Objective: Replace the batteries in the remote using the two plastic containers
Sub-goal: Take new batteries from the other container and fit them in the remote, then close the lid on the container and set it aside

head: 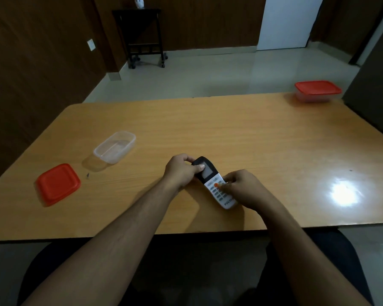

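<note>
We sit at a wide wooden desk (pixel 241 129) in a dim room with dark panelled walls and a pale tiled floor, and near its front edge, button face up, lies the white and black plastic remote (pixel 215 184), held between both our hands just above or on the wood; we cannot tell which. Its long axis runs on a diagonal, the dark screen end pointing away and to the left, the white lettered end pointing back toward us and to the right. Our left hand (pixel 181 171) grips the screen end, thumb laid over the top face and fingers curled round the far side; our right hand (pixel 243 188) pinches the keypad end along its right edge, fingertips by the orange button. We judge the battery cover sits on the underside, hidden now, so the coming move turns on rolling the remote about that diagonal axis, both grips being placed at opposite ends to do it. Outward to the left, near the left hand, stands the clear rectangular plastic container (pixel 115 146), lidless, its inside too faint to read, and beside it, nearer us, lies its loose red square lid (pixel 58 184). Well apart, at the far right corner, stands the second clear container with a red lid (pixel 318 91), closed, nearer the right hand.
</note>
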